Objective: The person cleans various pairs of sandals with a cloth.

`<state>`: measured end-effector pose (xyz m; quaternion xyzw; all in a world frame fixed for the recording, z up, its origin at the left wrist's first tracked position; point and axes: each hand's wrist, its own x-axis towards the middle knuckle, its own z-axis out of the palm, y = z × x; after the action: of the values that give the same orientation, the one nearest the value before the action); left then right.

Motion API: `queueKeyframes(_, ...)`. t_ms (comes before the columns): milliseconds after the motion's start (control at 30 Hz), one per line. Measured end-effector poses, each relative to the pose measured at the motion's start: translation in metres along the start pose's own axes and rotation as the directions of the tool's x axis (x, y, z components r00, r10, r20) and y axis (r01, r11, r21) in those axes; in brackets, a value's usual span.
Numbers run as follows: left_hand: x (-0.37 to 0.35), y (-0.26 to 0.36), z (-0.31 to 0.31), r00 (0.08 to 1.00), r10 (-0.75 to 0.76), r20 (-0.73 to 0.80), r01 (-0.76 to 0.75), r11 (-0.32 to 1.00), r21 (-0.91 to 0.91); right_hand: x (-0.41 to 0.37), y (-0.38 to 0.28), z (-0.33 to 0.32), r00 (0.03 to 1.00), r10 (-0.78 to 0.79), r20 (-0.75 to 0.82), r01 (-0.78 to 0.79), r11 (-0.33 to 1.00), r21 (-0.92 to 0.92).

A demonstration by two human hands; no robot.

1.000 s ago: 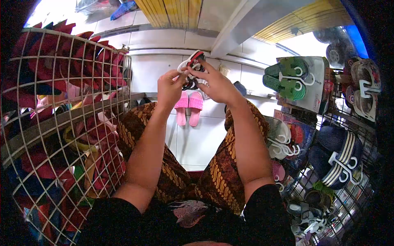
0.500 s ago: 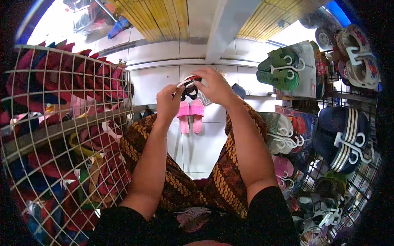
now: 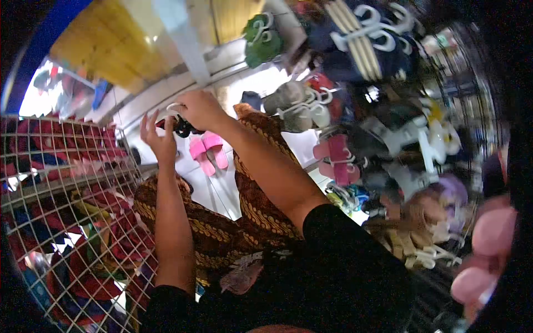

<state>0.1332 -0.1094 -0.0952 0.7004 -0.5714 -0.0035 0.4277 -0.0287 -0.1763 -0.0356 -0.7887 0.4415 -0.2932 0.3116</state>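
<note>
My right hand (image 3: 201, 111) is closed on a small black item (image 3: 182, 129) with a curved white plastic piece (image 3: 175, 108) at its top, like the hooks on the hung sandals. A bit of red shows at its left side. Its exact kind is hard to make out because my fingers cover part of it. Just left of it, my left hand (image 3: 160, 141) is raised with its fingers apart, holding nothing that I can see. Below both hands, a pair of pink slippers (image 3: 208, 152) lies on the white tiled floor (image 3: 208, 191) between my knees.
At the left stands a wire grid (image 3: 72, 194) with dark red caps behind it. Sandals on white hangers crowd the right side: a green pair (image 3: 262, 41), a navy striped pair (image 3: 361, 41), a pink pair (image 3: 337, 158). Yellow slatted panels (image 3: 105, 41) are ahead.
My left hand's fingers have come off the black item and spread; my right hand still holds it. The view has swung to the right, showing more hung sandals.
</note>
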Motion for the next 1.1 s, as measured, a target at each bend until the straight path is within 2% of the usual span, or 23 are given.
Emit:
queueKeyframes(33,-0.002,-0.007,0.001,0.993,-0.115,0.034,0.119,0.975,-0.189,-0.008,-0.009,-0.016,0.997,-0.008,-0.078,0.01,1.0,0.021)
queueKeyframes(67,-0.005,-0.02,0.005,0.99,-0.138,0.001,0.134,0.959,-0.251,-0.014,-0.022,-0.032,0.977,-0.072,-0.198,0.079,0.996,0.027)
queueKeyframes(133,-0.015,-0.036,0.012,0.933,-0.332,0.14,0.36,0.833,-0.42,-0.032,-0.056,-0.072,0.892,-0.188,-0.411,0.214,0.977,0.016)
queueKeyframes(167,-0.018,-0.029,0.009,0.865,-0.451,0.22,0.496,0.698,-0.517,-0.046,-0.078,-0.096,0.899,-0.116,-0.423,0.188,0.973,0.132)
queueKeyframes(233,-0.027,-0.02,0.003,0.665,-0.619,0.418,0.705,0.335,-0.624,-0.067,-0.106,-0.126,0.786,-0.211,-0.581,0.315,0.946,0.083)
queueKeyframes(267,-0.03,-0.017,0.002,0.592,-0.659,0.463,0.758,0.261,-0.598,-0.078,-0.117,-0.138,0.72,-0.251,-0.648,0.37,0.928,0.052)
queueKeyframes(333,-0.036,-0.023,0.007,0.427,-0.725,0.54,0.844,0.107,-0.525,-0.105,-0.137,-0.166,0.676,-0.311,-0.668,0.298,0.945,-0.137)
queueKeyframes(367,-0.041,-0.027,0.008,0.413,-0.705,0.577,0.872,0.123,-0.474,-0.12,-0.141,-0.176,0.654,-0.341,-0.675,0.253,0.94,-0.229)
queueKeyframes(467,-0.053,-0.04,0.012,0.396,-0.678,0.619,0.908,0.19,-0.373,-0.164,-0.12,-0.197,0.578,-0.302,-0.758,0.174,0.953,-0.247)
queueKeyframes(533,-0.059,-0.046,0.008,0.406,-0.658,0.634,0.912,0.244,-0.331,-0.193,-0.105,-0.196,0.564,-0.165,-0.809,0.158,0.983,-0.09)
queueKeyframes(600,-0.062,-0.036,-0.001,0.421,-0.666,0.615,0.906,0.275,-0.322,-0.225,-0.096,-0.193,0.651,-0.098,-0.753,-0.029,0.988,-0.153)
queueKeyframes(667,-0.076,-0.046,0.009,0.763,-0.483,0.43,0.643,0.634,-0.429,-0.256,-0.071,-0.18,0.693,0.013,-0.721,-0.157,0.979,-0.132)
queueKeyframes(700,-0.074,-0.051,0.01,0.888,-0.334,0.316,0.45,0.776,-0.443,-0.275,-0.064,-0.173,0.689,0.143,-0.711,-0.265,0.962,-0.063)
queueKeyframes(733,-0.076,-0.002,-0.006,0.987,-0.109,0.122,0.137,0.958,-0.252,-0.286,-0.056,-0.164,0.676,0.254,-0.692,-0.351,0.936,0.001)
queueKeyframes(767,-0.077,0.015,-0.008,0.967,0.244,0.075,-0.205,0.918,-0.34,-0.3,-0.042,-0.158,0.662,0.305,-0.685,-0.391,0.92,0.032)
queueKeyframes(800,-0.078,0.049,-0.02,0.896,0.414,0.16,-0.337,0.87,-0.361,-0.316,-0.027,-0.156,0.646,0.357,-0.674,-0.442,0.895,0.051)
queueKeyframes(833,-0.084,0.088,-0.031,0.846,0.476,0.239,-0.327,0.818,-0.473,-0.328,-0.022,-0.154,0.622,0.376,-0.687,-0.45,0.889,0.079)
queueKeyframes(867,-0.092,0.126,-0.038,0.825,0.519,0.222,-0.359,0.786,-0.503,-0.344,-0.012,-0.154,0.593,0.401,-0.698,-0.468,0.877,0.106)
queueKeyframes(900,-0.102,0.144,-0.029,0.77,0.617,0.161,-0.441,0.698,-0.565,-0.368,0.025,-0.148,0.586,0.411,-0.698,-0.584,0.812,-0.012)
queueKeyframes(1000,-0.117,0.213,-0.034,0.656,0.739,0.152,-0.513,0.584,-0.629,-0.38,0.008,-0.168,0.576,0.382,-0.723,-0.542,0.84,0.012)
queueKeyframes(1033,-0.119,0.228,-0.033,0.614,0.765,0.195,-0.508,0.572,-0.644,-0.384,0.013,-0.169,0.529,0.394,-0.751,-0.586,0.81,0.012)
queueKeyframes(1067,-0.12,0.241,-0.029,0.567,0.792,0.227,-0.512,0.555,-0.656,-0.387,0.017,-0.173,0.477,0.466,-0.745,-0.579,0.804,0.133)
queueKeyframes(1100,-0.129,0.248,-0.011,0.569,0.806,0.165,-0.485,0.491,-0.723,-0.384,0.015,-0.178,0.431,0.532,-0.729,-0.552,0.794,0.253)
